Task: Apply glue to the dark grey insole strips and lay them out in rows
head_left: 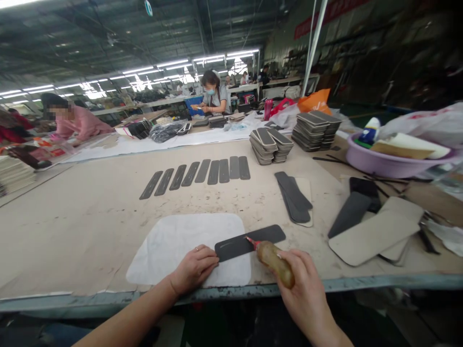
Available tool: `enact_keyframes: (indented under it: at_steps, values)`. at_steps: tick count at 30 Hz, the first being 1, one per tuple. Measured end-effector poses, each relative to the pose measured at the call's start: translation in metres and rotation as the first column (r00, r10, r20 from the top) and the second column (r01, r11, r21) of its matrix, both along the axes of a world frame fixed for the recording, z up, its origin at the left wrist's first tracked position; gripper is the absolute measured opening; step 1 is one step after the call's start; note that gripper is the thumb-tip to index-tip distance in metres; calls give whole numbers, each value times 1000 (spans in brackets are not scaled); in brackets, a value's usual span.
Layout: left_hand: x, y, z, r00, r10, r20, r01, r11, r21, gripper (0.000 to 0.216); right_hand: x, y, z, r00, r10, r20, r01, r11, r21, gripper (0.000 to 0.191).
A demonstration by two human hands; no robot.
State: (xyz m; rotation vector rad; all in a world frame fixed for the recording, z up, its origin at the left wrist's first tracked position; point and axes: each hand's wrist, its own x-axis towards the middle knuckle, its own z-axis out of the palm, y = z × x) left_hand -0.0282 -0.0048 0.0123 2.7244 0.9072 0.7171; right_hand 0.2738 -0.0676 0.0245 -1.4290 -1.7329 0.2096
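Observation:
A dark grey rounded panel point(235, 245) lies at a slant, partly over a white sheet point(162, 246) near the table's front edge. My left hand point(197, 266) has its fingers closed together at the panel's left end, holding it; the thumb is mostly hidden. In my right hand point(300, 279) is a yellowish-brown squeeze bottle of glue point(273, 260), gripped around its body. Its red nozzle tip touches or nearly touches the middle of the panel. A thin glossy line shows on the panel's left part.
Beyond the sheet, several dark strips point(193, 173) lie in a row. Stacks of panels point(265, 144) stand behind, to the right. Loose dark and beige panels point(376, 231) lie at right, below a purple basin point(390, 161). Other people work across the table and farther back.

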Motion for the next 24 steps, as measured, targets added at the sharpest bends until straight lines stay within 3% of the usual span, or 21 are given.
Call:
enact_keyframes:
  at_steps: [8, 14, 18, 24]
  values:
    - [-1, 0, -3, 1000, 11, 12, -11, 1000, 2, 19, 43, 5, 4, 969, -229, 91, 219, 970, 104, 30]
    - [0, 0, -1, 999, 38, 25, -38, 999, 3, 18, 54, 6, 7, 947, -304, 100, 287, 945, 156, 30]
    - [3, 0, 3, 999, 9, 32, -9, 1000, 13, 18, 44, 6, 8, 961, -266, 78, 251, 954, 165, 30]
    - [3, 0, 4, 1000, -13, 24, 13, 1000, 16, 19, 5, 2, 9, 996, -85, 12, 84, 995, 46, 30]
